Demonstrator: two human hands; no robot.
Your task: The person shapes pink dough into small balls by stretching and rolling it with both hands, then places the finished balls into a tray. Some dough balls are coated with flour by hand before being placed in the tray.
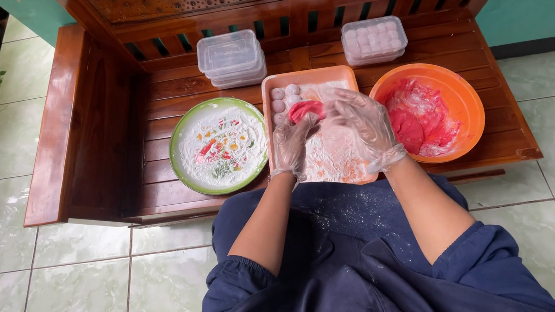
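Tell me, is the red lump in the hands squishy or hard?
Probably squishy: the red dough lump looks bent between the gloved left hand and right hand. Likely sticky too, since flour covers the tray beneath.

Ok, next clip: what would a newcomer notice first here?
Two gloved hands, left hand and right hand, meet over a floury tray on a wooden bench, pinching a red dough piece. An orange bowl of red dough sits right, and a green-rimmed plate of flour left.
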